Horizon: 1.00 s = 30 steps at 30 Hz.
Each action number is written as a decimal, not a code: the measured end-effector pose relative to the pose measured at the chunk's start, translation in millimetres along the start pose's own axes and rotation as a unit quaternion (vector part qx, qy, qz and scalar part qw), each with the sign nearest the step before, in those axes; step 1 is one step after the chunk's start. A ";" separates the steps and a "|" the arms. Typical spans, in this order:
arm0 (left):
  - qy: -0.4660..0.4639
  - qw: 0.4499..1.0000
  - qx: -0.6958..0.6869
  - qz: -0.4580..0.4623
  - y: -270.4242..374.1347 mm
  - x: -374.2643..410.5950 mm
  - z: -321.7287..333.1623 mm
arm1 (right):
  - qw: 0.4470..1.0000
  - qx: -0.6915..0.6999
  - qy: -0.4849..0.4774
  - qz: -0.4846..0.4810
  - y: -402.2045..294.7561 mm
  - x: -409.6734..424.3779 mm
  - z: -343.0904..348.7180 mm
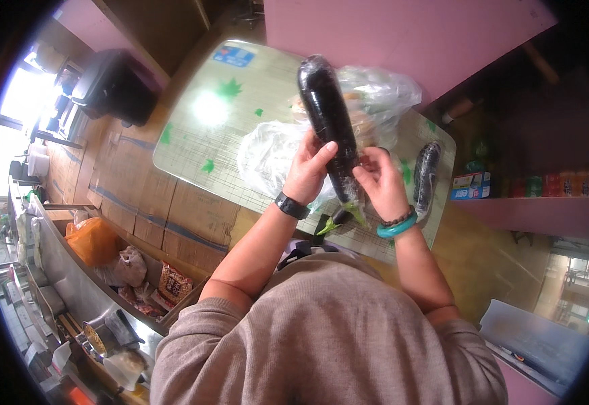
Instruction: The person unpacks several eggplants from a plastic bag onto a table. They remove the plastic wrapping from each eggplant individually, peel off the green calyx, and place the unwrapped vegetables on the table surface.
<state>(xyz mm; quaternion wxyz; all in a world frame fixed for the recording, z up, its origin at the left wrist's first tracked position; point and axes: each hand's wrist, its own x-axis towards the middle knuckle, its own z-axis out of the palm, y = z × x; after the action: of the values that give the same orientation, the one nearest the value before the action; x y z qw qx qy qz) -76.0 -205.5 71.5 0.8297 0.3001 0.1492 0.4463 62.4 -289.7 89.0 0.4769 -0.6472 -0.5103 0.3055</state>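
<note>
An eggplant wrapped in clear plastic film (327,104) is held up over the table by both hands. My left hand (308,169) grips its middle, thumb across the front. Against its lower right side, my right hand (381,177) pinches at the film with thumb and fingers. Below the held one, near the table's front edge, a second eggplant with a green stem (332,223) shows only in part. To the right of my right hand lies another film-wrapped eggplant (426,174). A crumpled clear plastic bag (264,154) rests left of my left hand.
The glass-topped table (183,129) bears leaf prints. Filled plastic bags (380,86) lie at its back, by a pink partition (375,30). A black bin (122,86) stands at the left, flattened cardboard (173,212) covers the floor, and an orange bag (92,240) sits lower left.
</note>
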 end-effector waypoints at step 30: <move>0.073 0.991 0.057 0.097 4.2 11.7 -16.3 | 0.996 0.010 0.069 0.047 0.0 12.6 6.6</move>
<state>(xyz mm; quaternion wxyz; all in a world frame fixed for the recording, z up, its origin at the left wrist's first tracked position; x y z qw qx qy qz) -80.7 -188.1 61.7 0.7512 0.3268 0.2047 0.5358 60.3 -275.7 87.8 0.5024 -0.6856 -0.4418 0.2870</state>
